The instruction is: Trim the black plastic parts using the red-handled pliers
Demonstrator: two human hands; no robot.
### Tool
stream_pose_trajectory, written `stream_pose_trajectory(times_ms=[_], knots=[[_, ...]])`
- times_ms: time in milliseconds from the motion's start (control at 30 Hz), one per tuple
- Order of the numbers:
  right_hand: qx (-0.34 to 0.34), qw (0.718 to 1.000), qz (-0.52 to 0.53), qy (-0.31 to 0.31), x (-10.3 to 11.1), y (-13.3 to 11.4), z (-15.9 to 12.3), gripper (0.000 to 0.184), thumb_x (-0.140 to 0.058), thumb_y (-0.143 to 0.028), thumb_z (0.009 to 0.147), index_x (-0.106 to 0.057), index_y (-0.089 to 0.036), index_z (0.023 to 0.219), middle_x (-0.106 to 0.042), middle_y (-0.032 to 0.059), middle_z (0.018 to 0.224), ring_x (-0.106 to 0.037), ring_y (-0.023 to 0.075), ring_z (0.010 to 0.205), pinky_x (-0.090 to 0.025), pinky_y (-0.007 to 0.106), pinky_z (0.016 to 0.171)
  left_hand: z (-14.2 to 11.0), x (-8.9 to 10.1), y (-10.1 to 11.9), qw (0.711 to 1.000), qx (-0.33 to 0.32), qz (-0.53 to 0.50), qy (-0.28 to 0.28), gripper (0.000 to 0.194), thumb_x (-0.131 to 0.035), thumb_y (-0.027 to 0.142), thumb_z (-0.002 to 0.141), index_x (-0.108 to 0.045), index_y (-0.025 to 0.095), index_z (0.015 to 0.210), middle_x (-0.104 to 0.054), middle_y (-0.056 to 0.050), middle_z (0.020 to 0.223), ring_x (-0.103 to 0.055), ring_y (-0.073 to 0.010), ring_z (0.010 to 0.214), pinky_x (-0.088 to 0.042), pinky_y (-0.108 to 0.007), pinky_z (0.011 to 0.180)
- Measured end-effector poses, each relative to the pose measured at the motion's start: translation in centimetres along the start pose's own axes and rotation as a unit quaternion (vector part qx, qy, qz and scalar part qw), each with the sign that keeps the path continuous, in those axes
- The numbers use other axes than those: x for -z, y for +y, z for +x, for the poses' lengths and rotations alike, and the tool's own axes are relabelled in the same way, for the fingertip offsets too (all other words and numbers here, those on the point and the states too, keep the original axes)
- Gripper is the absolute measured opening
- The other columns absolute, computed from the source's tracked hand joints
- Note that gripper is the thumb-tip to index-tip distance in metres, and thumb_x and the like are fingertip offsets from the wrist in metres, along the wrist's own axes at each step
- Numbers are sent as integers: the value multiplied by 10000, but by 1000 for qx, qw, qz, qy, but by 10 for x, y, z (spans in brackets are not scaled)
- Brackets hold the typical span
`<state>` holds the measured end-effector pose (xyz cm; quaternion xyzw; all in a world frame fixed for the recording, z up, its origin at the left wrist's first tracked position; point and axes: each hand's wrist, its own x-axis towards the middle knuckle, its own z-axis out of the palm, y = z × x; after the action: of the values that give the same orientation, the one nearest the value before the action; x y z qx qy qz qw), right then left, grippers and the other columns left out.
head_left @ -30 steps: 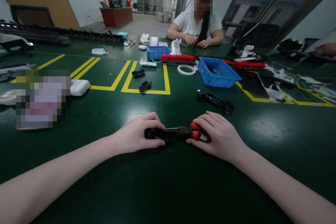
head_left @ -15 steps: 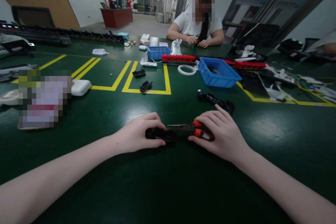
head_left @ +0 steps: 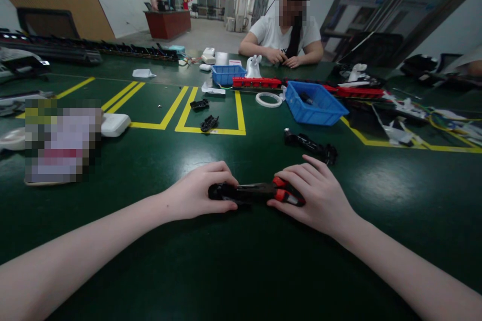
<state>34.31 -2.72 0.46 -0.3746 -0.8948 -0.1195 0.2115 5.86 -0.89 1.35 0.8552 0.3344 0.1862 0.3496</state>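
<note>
My left hand [head_left: 205, 188] is closed around a small black plastic part [head_left: 222, 191], holding it low over the green table [head_left: 211, 271]. Red-handled long-nose pliers [head_left: 289, 196] sit in the grip of my right hand [head_left: 318, 193]. Their dark jaws point left and overlap the black part near my left fingertips; whether they bite on it I cannot tell. Just beyond my right hand lies a longer black jointed part [head_left: 311, 146]. Two small black pieces [head_left: 209, 123] rest farther off, inside a yellow-taped box.
A blue bin [head_left: 314, 105] with black parts and a smaller blue bin [head_left: 228, 75] stand ahead, near a white ring [head_left: 268, 100]. A phone [head_left: 66, 145] and a white case [head_left: 115, 125] lie left. Across the table sits a person [head_left: 286, 35]. Wires and scraps [head_left: 448, 125] lie right.
My right hand has shifted slightly left with the pliers, bringing their jaws over the black part. My left hand has stayed in place.
</note>
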Motion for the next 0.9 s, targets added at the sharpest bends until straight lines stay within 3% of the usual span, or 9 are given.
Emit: stream_pose_trajectory(times_ms=[133,300,633,900], knots=[[2,1000,1,-13,1,0,0,385,-643,-508,848,-627,-156,1002,-703,93,941,-652,246,876,-449,483,931,0,1,1,1000,4,-1,-3,231,-682,294,852,-653,198,1060,-580,-36,1054,-584,-188,933,-506,-342,801],[-11,999,23,-46,2,2,0,375,-614,-500,868,-622,-147,995,-678,113,927,-626,227,789,-482,355,646,-1,1,2,1000,1,-3,-5,238,-684,293,855,-649,204,1073,-574,-35,1070,-582,-187,943,-508,-345,814],[-1,997,63,-50,5,4,0,410,-597,-509,883,-615,-126,1028,-656,115,924,-628,211,779,-518,334,660,-1,1,0,1000,-8,-4,-7,245,-694,287,856,-649,204,1082,-574,-38,1084,-575,-189,965,-502,-345,825],[22,998,42,-35,2,6,-6,429,-530,-475,931,-594,-118,1160,-643,153,1081,-657,235,878,-551,347,711,0,-1,-9,1000,-29,-8,6,277,-726,330,830,-660,203,1067,-583,-34,1053,-585,-185,939,-500,-335,817]])
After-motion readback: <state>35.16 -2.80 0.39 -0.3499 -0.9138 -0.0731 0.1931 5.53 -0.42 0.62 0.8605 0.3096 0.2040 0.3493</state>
